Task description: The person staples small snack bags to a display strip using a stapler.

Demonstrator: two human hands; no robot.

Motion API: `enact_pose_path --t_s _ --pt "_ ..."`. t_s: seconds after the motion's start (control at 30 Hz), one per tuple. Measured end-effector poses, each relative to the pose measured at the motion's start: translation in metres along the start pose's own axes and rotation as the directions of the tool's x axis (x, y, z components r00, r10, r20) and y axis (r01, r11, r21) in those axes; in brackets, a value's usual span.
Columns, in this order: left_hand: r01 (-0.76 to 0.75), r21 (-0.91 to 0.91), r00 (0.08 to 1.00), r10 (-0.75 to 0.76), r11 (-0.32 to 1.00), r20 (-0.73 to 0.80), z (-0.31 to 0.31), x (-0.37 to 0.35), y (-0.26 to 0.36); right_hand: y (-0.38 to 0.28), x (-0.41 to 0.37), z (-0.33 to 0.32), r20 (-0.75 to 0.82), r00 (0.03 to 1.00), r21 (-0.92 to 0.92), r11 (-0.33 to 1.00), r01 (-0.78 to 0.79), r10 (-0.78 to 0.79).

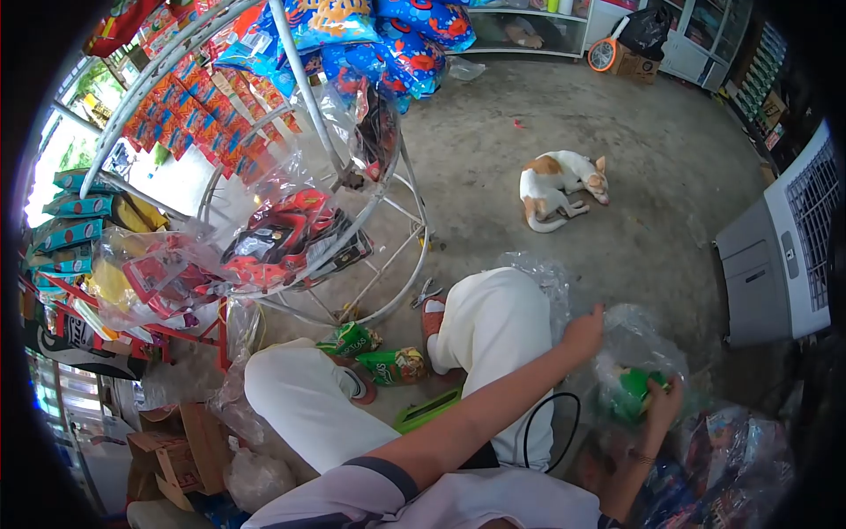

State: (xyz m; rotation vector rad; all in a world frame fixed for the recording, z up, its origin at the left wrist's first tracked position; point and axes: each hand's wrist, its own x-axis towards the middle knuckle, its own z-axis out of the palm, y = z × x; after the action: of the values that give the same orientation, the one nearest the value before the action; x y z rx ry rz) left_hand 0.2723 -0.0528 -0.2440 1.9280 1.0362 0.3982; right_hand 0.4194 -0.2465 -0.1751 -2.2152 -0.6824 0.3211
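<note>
My right hand point(663, 404), low on the right, is closed on a green snack packet point(633, 390) in a clear plastic bag point(648, 339). At that bag's left edge, my left hand point(583, 335) is closed on the plastic, its forearm crossing over my lap. Two more green snack packets point(393, 366) lie on the floor between my feet. Near my lap is a bright green object point(427, 411), partly covered by my forearm.
A round wire rack point(423, 212) with bagged goods stands at front left. A white-and-brown dog point(560, 187) lies on the concrete floor. At right is a grey-white air cooler point(775, 256); shiny plastic packs point(727, 458) are beside me. Cardboard boxes point(181, 450) sit at lower left.
</note>
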Motion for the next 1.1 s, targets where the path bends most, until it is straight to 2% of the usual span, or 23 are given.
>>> enact_pose_path --t_s 0.07,0.17,0.23,0.27,0.3,0.33,0.43,0.53,0.63,0.67,0.73,0.8,0.83,0.87,0.9,0.97,1.0,1.07,1.1 --pt "-0.061 -0.003 0.998 0.061 0.998 0.0 -0.002 -0.002 0.002 -0.01 0.01 -0.01 -0.044 0.995 0.385 0.92 -0.069 0.094" --pt "-0.136 -0.002 0.991 0.136 0.991 0.003 -0.013 -0.01 0.01 -0.018 0.021 -0.028 -0.046 0.966 0.749 0.648 -0.135 0.254" --pt "-0.178 -0.008 0.984 0.178 0.984 -0.011 -0.017 -0.013 0.012 -0.053 0.008 -0.041 0.063 0.99 0.646 0.752 -0.135 0.123" --pt "-0.122 -0.081 0.992 0.12 0.989 -0.03 -0.018 -0.012 0.009 -0.063 0.003 -0.046 0.123 0.99 0.588 0.799 -0.124 0.064" --pt "-0.067 -0.156 0.997 0.061 0.986 -0.042 -0.019 -0.009 0.007 -0.065 0.004 -0.051 0.209 0.978 0.423 0.902 -0.083 -0.008" --pt "-0.013 -0.229 0.999 0.003 0.973 -0.046 -0.018 -0.007 0.005 -0.067 0.002 -0.053 0.232 0.972 0.446 0.891 -0.085 -0.024" --pt "-0.002 -0.175 0.997 -0.012 0.985 -0.082 -0.019 -0.003 0.006 -0.072 -0.005 -0.061 0.302 0.95 0.497 0.863 -0.09 -0.075" --pt "0.127 -0.256 0.978 -0.165 0.958 -0.13 -0.025 0.003 0.011 -0.088 -0.008 -0.061 0.176 0.982 0.324 0.946 0.005 -0.066" --pt "0.194 -0.542 0.938 -0.317 0.817 -0.142 -0.009 0.022 -0.007 -0.077 -0.005 -0.062 0.405 0.908 0.113 0.992 0.063 -0.104" --pt "0.185 -0.615 0.946 -0.309 0.767 -0.102 -0.006 0.026 -0.016 -0.068 -0.004 -0.062 0.446 0.884 0.135 0.987 0.09 -0.142" --pt "0.085 -0.429 0.995 -0.101 0.899 -0.014 0.015 0.05 -0.05 -0.049 -0.006 -0.07 0.509 0.843 0.156 0.982 0.107 -0.172" --pt "0.049 -0.323 0.996 -0.072 0.945 -0.057 0.01 0.037 -0.04 -0.061 -0.025 -0.077 0.198 0.923 0.533 0.826 0.182 -0.33" --pt "0.06 -0.238 0.989 -0.09 0.969 -0.118 -0.007 0.023 -0.015 -0.062 -0.029 -0.076 0.045 0.988 0.852 0.521 0.038 -0.145" --pt "0.159 -0.197 0.984 -0.172 0.967 -0.05 -0.015 0.017 -0.005 -0.058 -0.026 -0.081 0.016 0.996 0.961 0.276 0.009 -0.091" --pt "0.257 -0.147 0.966 -0.26 0.955 0.0 -0.015 0.011 -0.001 -0.053 -0.025 -0.086 -0.012 0.999 1.0 0.008 0.012 -0.036" --pt "0.235 -0.017 0.971 -0.235 0.972 -0.048 -0.011 0.001 0.002 -0.039 -0.001 -0.101 0.031 0.949 0.986 -0.144 -0.079 -0.312" --pt "0.223 0.047 0.972 -0.218 0.974 -0.092 -0.012 -0.002 0.003 -0.043 0.01 -0.102 0.036 0.887 0.965 -0.216 -0.15 -0.46" --pt "0.143 0.213 0.989 -0.133 0.967 -0.058 -0.012 -0.01 0.009 -0.049 0.02 -0.097 0.069 0.845 0.914 -0.305 -0.266 -0.53" --pt "0.115 0.292 0.993 -0.105 0.949 -0.048 -0.01 -0.012 0.01 -0.077 0.014 -0.085 0.122 0.878 0.895 -0.332 -0.299 -0.463"
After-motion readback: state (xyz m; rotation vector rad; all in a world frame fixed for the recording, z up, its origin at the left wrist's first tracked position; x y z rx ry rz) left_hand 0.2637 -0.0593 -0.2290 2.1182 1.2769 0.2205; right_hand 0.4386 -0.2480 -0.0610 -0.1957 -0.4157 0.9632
